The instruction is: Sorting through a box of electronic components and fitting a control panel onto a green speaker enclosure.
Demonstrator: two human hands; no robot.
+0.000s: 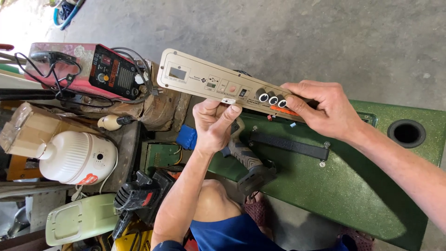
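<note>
— Where's the panel right now?

— I've got the panel (223, 86) up in the air, over the top edge of the green cabinet (344, 181). My left hand (214, 124) is pinched shut on the panel's lower edge, thumb on the front beside a small white tab. My right hand (323, 108) is clamped round the panel's far end, fingers just past the three knobs (272, 99).

— What could go wrong?

— I reckon it could slip. The panel is long, thin and flat, a smooth beige sheet with rounded corners, and I only hold it by its edges. If the left pinch lets go, the long free end would swing down onto the cabinet. Any wires behind the panel are hidden from me; if there are some, a drop could yank them.

— Anything under it?

— The drill (248, 162), grey with a dark chunky base, lies on the cabinet right below the panel and could take a knock. The cabinet itself is rough, speckled green, with a black strap handle (290, 145) screwed on and a round hole (407, 133) to the right of the panel.

— And to the left of the panel?

— A red boxy welder (88, 69) with tangled black cables, and below it a glossy white rounded pot (76, 158).
</note>
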